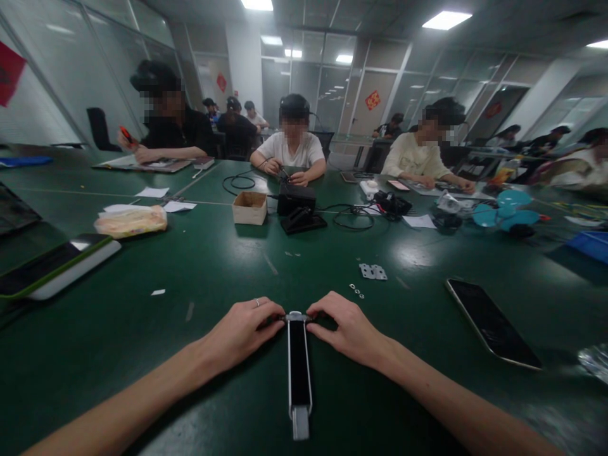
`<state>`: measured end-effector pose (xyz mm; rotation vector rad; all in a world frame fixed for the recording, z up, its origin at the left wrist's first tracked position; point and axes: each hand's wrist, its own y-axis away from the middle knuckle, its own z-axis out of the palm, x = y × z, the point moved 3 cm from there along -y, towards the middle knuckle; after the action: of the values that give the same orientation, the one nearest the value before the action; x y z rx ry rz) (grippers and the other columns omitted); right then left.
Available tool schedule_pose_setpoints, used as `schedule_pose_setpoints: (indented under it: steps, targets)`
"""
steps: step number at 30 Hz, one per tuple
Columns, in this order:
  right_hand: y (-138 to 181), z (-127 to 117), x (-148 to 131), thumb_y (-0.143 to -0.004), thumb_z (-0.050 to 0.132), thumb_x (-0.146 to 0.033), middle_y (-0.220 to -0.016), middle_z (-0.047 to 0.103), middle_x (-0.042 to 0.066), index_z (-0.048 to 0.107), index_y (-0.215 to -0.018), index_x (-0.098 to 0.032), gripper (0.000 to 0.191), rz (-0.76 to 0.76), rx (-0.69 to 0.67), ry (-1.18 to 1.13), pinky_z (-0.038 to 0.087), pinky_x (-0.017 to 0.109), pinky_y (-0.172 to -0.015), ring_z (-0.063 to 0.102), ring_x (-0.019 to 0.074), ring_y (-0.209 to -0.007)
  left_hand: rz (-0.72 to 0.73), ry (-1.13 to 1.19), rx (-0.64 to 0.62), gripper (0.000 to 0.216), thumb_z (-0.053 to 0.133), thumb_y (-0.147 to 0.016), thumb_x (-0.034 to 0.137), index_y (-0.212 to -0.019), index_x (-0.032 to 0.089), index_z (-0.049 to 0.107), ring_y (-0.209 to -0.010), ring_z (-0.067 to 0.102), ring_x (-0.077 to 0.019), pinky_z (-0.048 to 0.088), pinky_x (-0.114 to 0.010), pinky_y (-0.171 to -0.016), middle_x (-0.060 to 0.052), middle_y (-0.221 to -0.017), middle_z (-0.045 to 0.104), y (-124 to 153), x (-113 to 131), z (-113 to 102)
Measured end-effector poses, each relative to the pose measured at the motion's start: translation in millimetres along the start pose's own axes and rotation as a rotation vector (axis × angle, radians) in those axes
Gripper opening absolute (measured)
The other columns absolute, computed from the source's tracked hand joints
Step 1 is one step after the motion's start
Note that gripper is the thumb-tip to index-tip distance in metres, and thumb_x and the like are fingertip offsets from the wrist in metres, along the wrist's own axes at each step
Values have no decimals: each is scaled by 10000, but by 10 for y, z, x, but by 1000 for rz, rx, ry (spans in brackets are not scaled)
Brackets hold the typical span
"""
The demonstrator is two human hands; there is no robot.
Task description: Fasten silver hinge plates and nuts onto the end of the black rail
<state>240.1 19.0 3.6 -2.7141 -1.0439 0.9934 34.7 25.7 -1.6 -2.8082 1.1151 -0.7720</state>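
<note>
Straight ahead on the green table lies a long, narrow device with a black face and silver edges (299, 370), a pale tab sticking out at its near end. A short metal rod (297, 317) crosses its far end. My left hand (244, 329), wearing a ring, has thumb and fingers closed on the rod's left end. At the other end, my right hand (346, 328) pinches the rod the same way. Fingertips hide both ends of the rod. Beyond my right hand are a few small metal nuts or washers (356, 291) and a flat metal plate with holes (373, 272).
A smartphone (491, 323) lies to the right; a green-edged device (61, 266) is at left. Farther back are a small open box (249, 209), a black device (297, 201), cables, a plastic bag (132, 221) and a blue fan-like object (508, 211). Several people sit opposite.
</note>
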Motion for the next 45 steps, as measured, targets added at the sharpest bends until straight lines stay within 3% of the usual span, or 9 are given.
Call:
schedule_pose_setpoints:
  steps: [37,45]
  targets:
    - [8,-2,19,-850,633,-186,-879,656,40,646,-936,-163,90,-7,5,19,483,293,-704,578,160,-807,8,1,-3,146,511,-900,185,-995,163,620,-683,589,-133,497,-245,-646,-26,-838,621,0,16,-20]
    - [-19,35,2,-868,617,-180,-884,678,51,651,-970,-142,114,-88,18,29,478,297,-724,582,168,-808,24,30,0,171,495,-930,214,-1014,169,637,-763,632,-155,516,-264,-705,-38,-879,649,2,-59,62]
